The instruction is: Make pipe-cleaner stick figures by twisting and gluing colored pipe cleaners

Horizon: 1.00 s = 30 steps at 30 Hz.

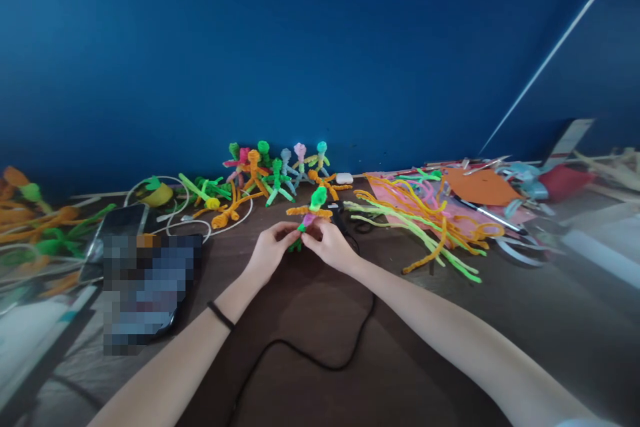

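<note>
Both hands meet at the middle of the table around a small pipe-cleaner figure [319,198]. It stands upright, with a green head, orange arms stretched sideways, a purple middle and green legs partly hidden by fingers. My left hand [273,248] pinches the figure low on its left side. From the other side, my right hand [331,245] has its fingertips closed at the purple and green part. Just behind stand several finished-looking pipe-cleaner figures [254,170] in orange, green, pink and blue, near the wall.
Loose yellow and green pipe cleaners [420,230] lie on pink paper to the right, by orange paper [480,187] and a pen [493,215]. Left are a phone [117,227], a blurred-out dark device [160,293] and white cables. A black cable [320,366] crosses the front. A blue wall [320,47] closes the back.
</note>
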Motion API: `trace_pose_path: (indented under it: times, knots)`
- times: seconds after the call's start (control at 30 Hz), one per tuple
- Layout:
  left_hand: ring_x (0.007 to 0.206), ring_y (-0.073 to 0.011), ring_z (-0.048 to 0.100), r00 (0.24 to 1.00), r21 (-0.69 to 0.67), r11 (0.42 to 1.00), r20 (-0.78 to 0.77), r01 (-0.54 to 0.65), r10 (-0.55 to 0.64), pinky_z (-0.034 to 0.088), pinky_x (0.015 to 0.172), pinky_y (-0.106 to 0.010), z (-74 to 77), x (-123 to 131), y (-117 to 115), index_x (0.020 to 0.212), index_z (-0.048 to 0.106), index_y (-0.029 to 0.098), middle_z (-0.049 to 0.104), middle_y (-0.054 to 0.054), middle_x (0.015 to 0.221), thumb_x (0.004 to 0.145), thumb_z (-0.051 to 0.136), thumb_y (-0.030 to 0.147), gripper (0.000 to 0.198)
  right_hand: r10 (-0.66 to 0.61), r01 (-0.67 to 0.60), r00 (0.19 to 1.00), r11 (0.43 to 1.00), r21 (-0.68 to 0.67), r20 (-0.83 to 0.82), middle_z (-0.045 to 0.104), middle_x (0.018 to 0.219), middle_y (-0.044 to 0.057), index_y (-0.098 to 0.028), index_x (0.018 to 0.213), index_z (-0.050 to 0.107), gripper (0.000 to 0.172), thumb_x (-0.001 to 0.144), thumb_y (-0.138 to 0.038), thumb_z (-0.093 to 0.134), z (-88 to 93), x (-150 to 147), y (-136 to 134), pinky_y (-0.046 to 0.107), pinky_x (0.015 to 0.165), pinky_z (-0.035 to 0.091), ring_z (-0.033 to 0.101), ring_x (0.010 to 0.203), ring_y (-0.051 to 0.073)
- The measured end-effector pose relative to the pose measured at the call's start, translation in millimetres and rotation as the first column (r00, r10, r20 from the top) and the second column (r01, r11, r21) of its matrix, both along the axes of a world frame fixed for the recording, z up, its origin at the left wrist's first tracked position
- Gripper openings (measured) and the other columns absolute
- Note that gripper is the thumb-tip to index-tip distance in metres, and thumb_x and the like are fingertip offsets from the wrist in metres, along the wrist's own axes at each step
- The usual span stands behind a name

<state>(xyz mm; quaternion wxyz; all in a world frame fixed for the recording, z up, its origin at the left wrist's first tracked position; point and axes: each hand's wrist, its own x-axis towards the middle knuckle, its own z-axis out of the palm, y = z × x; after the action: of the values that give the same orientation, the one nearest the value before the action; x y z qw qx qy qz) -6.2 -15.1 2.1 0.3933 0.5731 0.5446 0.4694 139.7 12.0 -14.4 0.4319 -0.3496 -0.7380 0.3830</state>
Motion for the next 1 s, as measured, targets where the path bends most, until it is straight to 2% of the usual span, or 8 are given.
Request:
trace_pose_path:
  times: [0.17,0.33,0.47,0.63,0.87,1.0]
  knots:
    - [0.058,-0.0124,0.05,0.993,0.056,0.995,-0.087,-0.077,0.082,0.04,0.058,-0.024,-6.7,3,4,0.067,0.06,0.016,0.059,0.0,0.061,0.068,0.062,0.036,0.02,0.033,-0.035,0.997,0.999,-0.02,-0.062,0.055,0.07,0.0,-0.017,0.08,0.047,0.007,0.076,-0.023,0.049,0.3,1,1,0.025,0.061,0.045,0.054,0.064,0.012]
    - [0.06,-0.0134,0.052,0.998,0.068,0.996,-0.037,-0.054,0.057,0.041,0.058,-0.024,-10.3,4,6,0.066,0.057,0.016,0.056,0.001,0.061,0.067,0.062,0.037,0.021,0.054,-0.06,0.993,0.997,-0.057,-0.101,0.054,0.075,0.0,-0.019,0.084,0.046,0.012,0.074,-0.021,0.051,-2.1,2,4,0.025,0.063,0.046,0.055,0.068,0.011]
    - [0.06,-0.013,0.05,0.994,0.085,0.994,-0.087,-0.064,0.071,0.04,0.058,-0.024,-9.6,5,7,0.068,0.057,0.017,0.056,0.001,0.062,0.069,0.06,0.033,0.017,0.084,-0.097,0.988,0.99,-0.1,-0.128,0.053,0.075,-0.001,-0.019,0.088,0.044,0.019,0.071,-0.019,0.053,-7.5,1,9,0.025,0.061,0.046,0.053,0.065,0.011]
    - [0.061,-0.0133,0.05,0.991,0.096,0.993,-0.109,-0.063,0.073,0.039,0.06,-0.024,-6.6,7,6,0.068,0.057,0.017,0.057,0.001,0.064,0.07,0.058,0.031,0.014,0.067,-0.073,0.992,0.996,-0.058,-0.111,0.052,0.073,-0.002,-0.019,0.088,0.042,0.02,0.071,-0.018,0.051,-9.1,1,10,0.025,0.061,0.045,0.052,0.064,0.011]
    - [0.062,-0.015,0.052,0.983,0.111,0.992,-0.161,-0.066,0.083,0.04,0.062,-0.027,-6.4,9,7,0.067,0.057,0.018,0.059,0.0,0.065,0.07,0.057,0.032,0.014,0.06,-0.061,0.998,0.998,0.025,0.014,0.056,0.074,0.0,-0.018,0.097,0.043,0.024,0.073,-0.014,0.047,-8.1,3,9,0.026,0.064,0.045,0.054,0.066,0.012]
    - [0.054,-0.0129,0.052,0.993,0.079,0.994,-0.081,-0.08,0.086,0.04,0.057,-0.026,-12.3,8,9,0.066,0.05,0.019,0.055,0.003,0.058,0.072,0.056,0.036,0.019,-0.008,0.004,0.998,0.998,0.067,0.058,0.054,0.071,-0.001,-0.018,0.091,0.048,0.02,0.074,-0.012,0.042,-6.5,6,9,0.026,0.064,0.044,0.052,0.063,0.012]
